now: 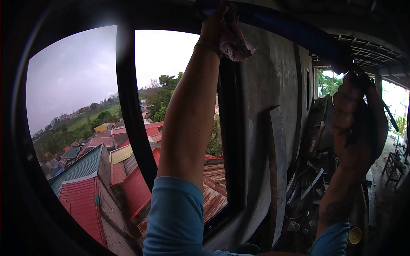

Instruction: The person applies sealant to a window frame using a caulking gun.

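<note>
My left hand [210, 29] is raised at the top of the view beside the window frame, closed on a crumpled pinkish cloth [235, 42] that hangs down from it. Its fingertips are lost in shadow. Overhead, a long dark blue thing [286, 32], like a tube or rolled fabric, runs from near my left hand toward my right. My right hand [352, 113] is a closed fist just below that thing's far end. What it grips is dark and I cannot make it out. A thin dark strip [390, 114] sticks out beside this fist.
At left is a dark-framed window [128, 98], with red and green metal roofs [81, 200] and a hillside outside. A bare grey wall [269, 72] stands right of it, with a leaning board [276, 170]. Piled scrap [307, 187] and a chair [390, 166] lie farther right.
</note>
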`<state>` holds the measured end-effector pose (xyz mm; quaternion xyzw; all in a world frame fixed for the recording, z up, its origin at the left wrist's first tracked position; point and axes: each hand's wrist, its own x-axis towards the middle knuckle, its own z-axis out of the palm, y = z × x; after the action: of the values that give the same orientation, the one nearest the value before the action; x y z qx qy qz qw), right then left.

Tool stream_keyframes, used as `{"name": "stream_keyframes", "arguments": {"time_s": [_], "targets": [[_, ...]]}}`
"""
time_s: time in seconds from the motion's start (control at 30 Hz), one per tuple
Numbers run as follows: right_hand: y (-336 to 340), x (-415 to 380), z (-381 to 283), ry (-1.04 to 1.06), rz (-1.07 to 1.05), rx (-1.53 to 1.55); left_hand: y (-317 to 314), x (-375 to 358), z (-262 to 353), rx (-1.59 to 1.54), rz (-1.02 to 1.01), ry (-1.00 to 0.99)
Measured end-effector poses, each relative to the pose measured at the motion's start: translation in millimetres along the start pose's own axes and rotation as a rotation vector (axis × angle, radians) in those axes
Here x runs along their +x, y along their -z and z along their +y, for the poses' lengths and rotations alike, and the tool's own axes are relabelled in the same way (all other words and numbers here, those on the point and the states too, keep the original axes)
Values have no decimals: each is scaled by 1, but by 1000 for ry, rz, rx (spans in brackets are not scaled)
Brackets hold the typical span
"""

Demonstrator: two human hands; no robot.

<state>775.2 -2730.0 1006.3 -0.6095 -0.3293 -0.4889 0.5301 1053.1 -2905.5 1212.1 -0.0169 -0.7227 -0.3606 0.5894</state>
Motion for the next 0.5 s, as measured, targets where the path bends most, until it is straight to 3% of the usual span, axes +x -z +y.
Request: {"name": "stream_keyframes", "arguments": {"time_s": [0.13, 0.2, 0.27, 0.5], "targets": [[-11, 1, 1, -16, 0, 16, -17, -15, 14, -69, 95, -4], [-24, 2, 5, 8, 140, -36, -17, -16, 18, -75, 136, -28], [-29, 2, 6, 8, 150, -27, -14, -17, 24, 18, 155, -67], [-41, 4, 5, -6, 147, -33, -5, -18, 40, 57, 87, -66]]}}
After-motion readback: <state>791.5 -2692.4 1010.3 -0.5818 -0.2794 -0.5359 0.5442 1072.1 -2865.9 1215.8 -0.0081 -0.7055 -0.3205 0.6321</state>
